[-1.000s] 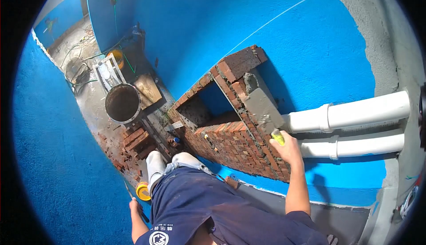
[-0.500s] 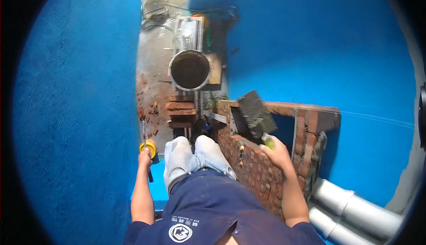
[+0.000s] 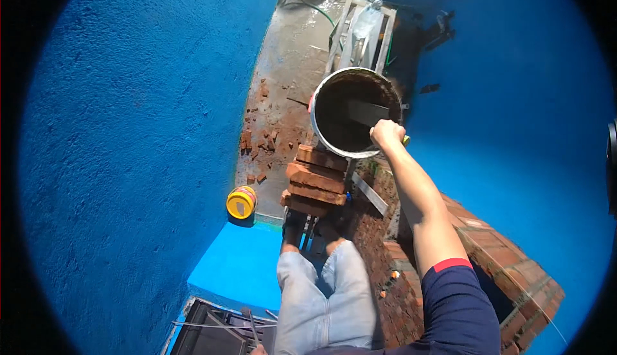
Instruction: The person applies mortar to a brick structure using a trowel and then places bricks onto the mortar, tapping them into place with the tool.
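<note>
Lowest in my view, the left grip (image 3: 259,350), mostly cut off, curls round a slim grey tool (image 3: 252,327). A red-brick structure with a dark opening (image 3: 501,247) crowds the right forearm (image 3: 414,178). Near the rough blue wall (image 3: 141,143) at left sits a small round yellow tub (image 3: 241,203); stacked reddish bricks (image 3: 316,178) block the way ahead of the jeans-clad legs (image 3: 328,303). Past them, over the rim of a big round bucket (image 3: 351,153), the right grip (image 3: 389,134) is clenched on a flat metal trowel (image 3: 367,112), its blade inside. Left of the bucket, rubble-strewn concrete floor (image 3: 289,79) leaves an open strip; a pale wooden frame (image 3: 344,34) stands beyond.
</note>
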`<state>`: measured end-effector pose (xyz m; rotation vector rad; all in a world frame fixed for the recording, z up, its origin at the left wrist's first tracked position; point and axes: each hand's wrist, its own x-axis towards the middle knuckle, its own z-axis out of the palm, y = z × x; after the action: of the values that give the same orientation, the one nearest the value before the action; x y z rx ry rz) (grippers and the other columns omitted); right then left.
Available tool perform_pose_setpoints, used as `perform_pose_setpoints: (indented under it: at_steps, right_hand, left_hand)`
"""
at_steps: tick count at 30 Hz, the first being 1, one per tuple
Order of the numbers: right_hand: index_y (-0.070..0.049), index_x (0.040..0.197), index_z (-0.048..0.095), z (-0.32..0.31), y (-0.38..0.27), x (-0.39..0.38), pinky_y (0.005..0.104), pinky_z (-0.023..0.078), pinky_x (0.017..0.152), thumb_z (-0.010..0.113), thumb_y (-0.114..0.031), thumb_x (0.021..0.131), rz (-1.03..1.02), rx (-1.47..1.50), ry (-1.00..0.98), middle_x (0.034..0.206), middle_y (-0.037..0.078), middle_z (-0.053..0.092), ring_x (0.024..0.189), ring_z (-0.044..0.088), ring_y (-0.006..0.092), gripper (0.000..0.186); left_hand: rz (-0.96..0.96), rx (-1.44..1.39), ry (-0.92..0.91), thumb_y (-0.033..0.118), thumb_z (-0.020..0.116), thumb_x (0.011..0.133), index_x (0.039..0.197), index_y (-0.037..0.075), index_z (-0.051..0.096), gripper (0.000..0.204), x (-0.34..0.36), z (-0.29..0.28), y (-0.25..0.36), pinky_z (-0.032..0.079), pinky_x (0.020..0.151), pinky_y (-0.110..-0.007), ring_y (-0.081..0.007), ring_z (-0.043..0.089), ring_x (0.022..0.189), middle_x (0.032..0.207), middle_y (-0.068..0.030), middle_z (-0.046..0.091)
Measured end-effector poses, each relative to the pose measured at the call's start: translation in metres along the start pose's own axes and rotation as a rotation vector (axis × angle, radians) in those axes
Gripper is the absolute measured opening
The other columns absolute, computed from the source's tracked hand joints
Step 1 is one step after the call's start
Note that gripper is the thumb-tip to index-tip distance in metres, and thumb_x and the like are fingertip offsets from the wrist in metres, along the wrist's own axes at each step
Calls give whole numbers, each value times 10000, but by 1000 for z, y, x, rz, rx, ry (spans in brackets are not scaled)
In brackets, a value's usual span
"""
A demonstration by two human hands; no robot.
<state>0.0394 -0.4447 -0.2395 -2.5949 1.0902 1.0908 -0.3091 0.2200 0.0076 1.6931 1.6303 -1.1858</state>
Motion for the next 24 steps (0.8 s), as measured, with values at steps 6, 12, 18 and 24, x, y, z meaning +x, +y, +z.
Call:
perform_pose_setpoints:
  at_steps: [6,12,18,24]
  right_hand:
    - [-89,993,723,91,-47,95,401,517,838,567,-226,823,24,47,-103,1062,118,687,1009,656,282,268]
    - [-72,673,679,137,-25,175,375,497,610,480,-603,847,146,414,-350,666,86,661,604,637,242,594]
    - [1,865,696,58,-27,81,420,507,803,594,-460,724,-54,557,20,915,238,669,895,656,362,493]
    - [-75,779,693,38,18,38,416,502,706,600,-522,726,-185,694,120,783,179,667,773,663,332,459]
  left_hand:
    - [-58,-35,-10,340,525,923,685,67,508,362,17,53,28,314,350,-324,-152,415,380,500,-29,423]
    - [-25,7,-43,340,527,922,679,69,504,365,41,70,60,313,349,-324,-152,414,379,501,-29,424]
    - [38,51,-20,340,529,921,672,70,499,368,39,71,67,312,348,-323,-151,412,378,501,-28,424]
    - [176,152,-37,341,531,920,666,72,495,372,34,59,97,311,347,-323,-150,410,378,501,-28,425]
